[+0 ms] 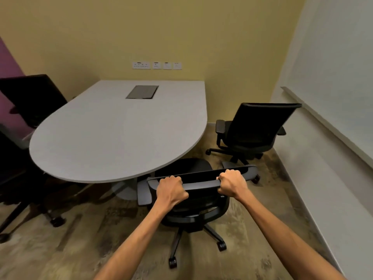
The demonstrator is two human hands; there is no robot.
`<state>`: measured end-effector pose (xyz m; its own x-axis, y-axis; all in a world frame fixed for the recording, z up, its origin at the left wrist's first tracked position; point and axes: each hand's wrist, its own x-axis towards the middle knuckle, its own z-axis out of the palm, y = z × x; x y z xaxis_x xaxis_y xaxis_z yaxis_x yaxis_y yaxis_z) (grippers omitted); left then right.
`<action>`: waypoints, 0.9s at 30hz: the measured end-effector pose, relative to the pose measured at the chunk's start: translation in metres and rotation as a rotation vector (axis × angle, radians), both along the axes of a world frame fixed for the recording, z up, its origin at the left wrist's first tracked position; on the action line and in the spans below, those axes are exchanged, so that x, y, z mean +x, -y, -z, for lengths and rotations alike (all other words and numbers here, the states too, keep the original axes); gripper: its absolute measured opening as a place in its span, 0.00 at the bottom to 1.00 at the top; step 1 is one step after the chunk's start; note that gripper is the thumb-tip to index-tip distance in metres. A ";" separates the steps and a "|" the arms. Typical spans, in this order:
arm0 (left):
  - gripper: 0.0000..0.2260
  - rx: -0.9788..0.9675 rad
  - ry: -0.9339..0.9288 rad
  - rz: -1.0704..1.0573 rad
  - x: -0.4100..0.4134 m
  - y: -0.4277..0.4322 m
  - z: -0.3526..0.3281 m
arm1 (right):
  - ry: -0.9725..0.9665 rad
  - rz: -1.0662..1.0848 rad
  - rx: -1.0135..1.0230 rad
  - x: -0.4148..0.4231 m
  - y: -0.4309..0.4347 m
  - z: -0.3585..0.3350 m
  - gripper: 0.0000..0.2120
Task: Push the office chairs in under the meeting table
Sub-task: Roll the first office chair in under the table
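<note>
Near chair (189, 201) sits at the meeting table's (113, 138) rounded end, seat front just under the edge. Left hand (171, 190) and right hand (232, 183) both wrapped tight on the backrest top rail. Risk: armrest (143, 194) catches the table rim (looks abt level w/ it), or casters snag and it veers. 2nd chair (254, 128) at right is well apart from the table, not yet in; dark chairs (30, 98) at left.
</note>
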<state>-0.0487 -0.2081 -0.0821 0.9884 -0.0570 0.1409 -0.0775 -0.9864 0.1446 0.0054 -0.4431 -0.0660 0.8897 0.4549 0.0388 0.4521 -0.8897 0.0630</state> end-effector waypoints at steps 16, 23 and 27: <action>0.12 0.096 -0.142 -0.384 0.084 0.098 -0.010 | 0.026 -0.373 0.044 0.158 0.061 0.005 0.12; 0.10 0.095 -0.171 -0.498 0.123 0.135 -0.019 | -0.018 -0.493 0.051 0.225 0.080 0.004 0.10; 0.11 0.136 -0.155 -0.556 0.151 0.134 -0.018 | -0.013 -0.515 0.067 0.259 0.074 0.003 0.10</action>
